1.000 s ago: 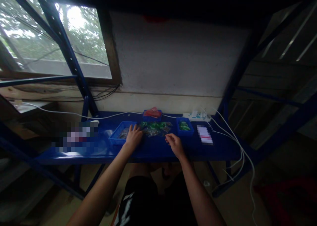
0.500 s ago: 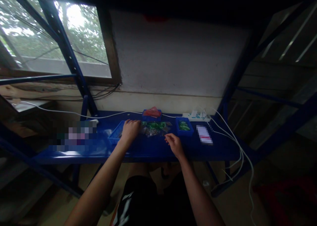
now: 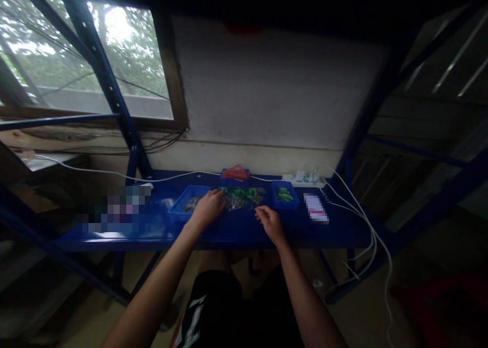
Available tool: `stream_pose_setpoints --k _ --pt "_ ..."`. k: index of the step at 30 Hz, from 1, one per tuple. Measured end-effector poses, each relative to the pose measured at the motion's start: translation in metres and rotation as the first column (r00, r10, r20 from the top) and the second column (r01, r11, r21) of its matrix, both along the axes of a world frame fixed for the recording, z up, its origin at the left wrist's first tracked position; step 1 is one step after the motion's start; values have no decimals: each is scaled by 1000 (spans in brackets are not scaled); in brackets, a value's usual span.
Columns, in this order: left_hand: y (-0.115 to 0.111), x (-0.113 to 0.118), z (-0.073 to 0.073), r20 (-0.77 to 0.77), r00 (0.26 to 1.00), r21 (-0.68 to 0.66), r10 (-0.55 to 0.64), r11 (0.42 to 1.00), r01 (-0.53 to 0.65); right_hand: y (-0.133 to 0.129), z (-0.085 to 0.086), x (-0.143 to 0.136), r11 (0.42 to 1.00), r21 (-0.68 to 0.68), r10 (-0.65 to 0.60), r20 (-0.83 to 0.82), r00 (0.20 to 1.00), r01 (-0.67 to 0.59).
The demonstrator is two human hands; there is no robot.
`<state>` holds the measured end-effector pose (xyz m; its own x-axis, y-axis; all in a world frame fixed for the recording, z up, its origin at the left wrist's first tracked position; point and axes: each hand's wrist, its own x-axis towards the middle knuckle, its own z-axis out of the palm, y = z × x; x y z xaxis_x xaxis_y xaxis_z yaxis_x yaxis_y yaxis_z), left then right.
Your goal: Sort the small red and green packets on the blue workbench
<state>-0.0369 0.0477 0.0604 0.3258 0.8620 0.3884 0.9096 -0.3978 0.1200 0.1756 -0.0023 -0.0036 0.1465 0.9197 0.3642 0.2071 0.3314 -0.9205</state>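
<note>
1. Well, the left hand (image 3: pixel 210 207) hides part of a tray (image 3: pixel 181 217), beside blurred packets (image 3: pixel 244 200) on the table (image 3: pixel 236 232).
2. The right hand (image 3: pixel 270 222), half-curled, sits apart.
3. Whether either grips anything, I can't tell.

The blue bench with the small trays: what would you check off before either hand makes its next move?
1. Left tray stocked: ok, greyish contents show inside.
2. Right tray stocked: ok, green contents show inside.
3. Green-and-clear pile within reach: ok, it lies between those trays, close to both hands.
4. Left hand unloaded: cannot tell, its fingers are at the pile's left end and any grip is hidden.
5. Right hand unloaded: cannot tell, its fingers are curled near the pile's right end.
6. Power strip away from the hands: ok, it sits at the back.
</note>
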Motion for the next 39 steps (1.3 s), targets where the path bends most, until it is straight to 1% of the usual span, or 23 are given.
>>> stream_pose_setpoints --k 1,2,4,6,8,13,15,16,17,18,19,20,21,22,23,24,25,26,27,30,32,36,39 --pt "2 10 -6 -12 999 -35 -41 999 41 0 0 0 1000 0 -1 3 1000 1" --pt "4 18 -12 -22 999 -66 -42 997 40 0 1 0 1000 -1 -2 4 1000 2" --pt "10 28 -22 -34 998 -122 43 991 -47 0 1 -1 1000 -4 -1 3 1000 1" --pt "15 30 -29 -43 987 -170 154 972 -159 0 1 -1 1000 -8 2 3 1000 -2" --pt "18 29 -31 -56 978 -197 202 958 -209 0 1 -1 1000 -9 4 7 1000 -4" --pt "16 21 -26 -69 980 -190 185 962 -195 -1 0 -1 1000 2 0 0 1000 0" --pt "13 20 -24 11 978 -175 207 964 -201 -1 0 -1 1000 0 4 -7 1000 -4" --pt "10 21 -25 101 974 -170 204 968 -185 0 0 -1 1000 -2 7 -9 1000 -7" --pt "7 23 -26 226 958 -168 178 976 -142 0 -1 -1 1000 -4 11 -9 1000 -11" --pt "3 27 -28 375 918 -170 131 983 -71 0 -1 -1 1000 -6 13 -8 1000 -13" --pt "0 31 -31 530 846 -168 62 985 34 1 -2 0 1000 -6 11 -6 1000 -11" --pt "-5 37 -35 673 740 -161 -5 975 154 2 -2 0 1000 -2 2 -6 1000 -2" --pt "-8 44 -39 781 624 -167 -33 951 259 3 -3 0 1000 2 -11 -7 1000 11" --pt "-12 51 -44 850 525 -177 -29 925 338 5 -4 1 1000 7 -23 -9 1000 23" --pt "-15 57 -47 897 442 -175 -20 902 396 6 -5 1 1000 9 -29 -10 1000 29" --pt "-18 62 -51 923 385 -178 -5 881 438 8 -6 2 1000 9 -28 -9 1000 28" --pt "-20 66 -53 936 353 -181 5 866 467 9 -7 2 1000 8 -18 -6 1000 18" --pt "-21 69 -55 939 343 -182 6 857 482 10 -8 2 1000 4 -2 -1 1000 2" --pt "-22 70 -55 936 352 -186 3 853 487 11 -8 2 1000 -1 16 6 1000 -16" --pt "-25 68 -53 909 416 -197 -17 862 467 11 -8 2 998 -18 55 28 998 -55" --pt "-26 64 -51 899 437 -206 -12 871 447 9 -7 1 997 -27 67 30 997 -66" --pt "-29 61 -48 910 414 -204 12 883 424 7 -5 1 994 -36 107 9 994 -107" --pt "-30 62 -48 913 408 -212 13 869 447 7 -5 0 987 -37 157 36 987 -155"
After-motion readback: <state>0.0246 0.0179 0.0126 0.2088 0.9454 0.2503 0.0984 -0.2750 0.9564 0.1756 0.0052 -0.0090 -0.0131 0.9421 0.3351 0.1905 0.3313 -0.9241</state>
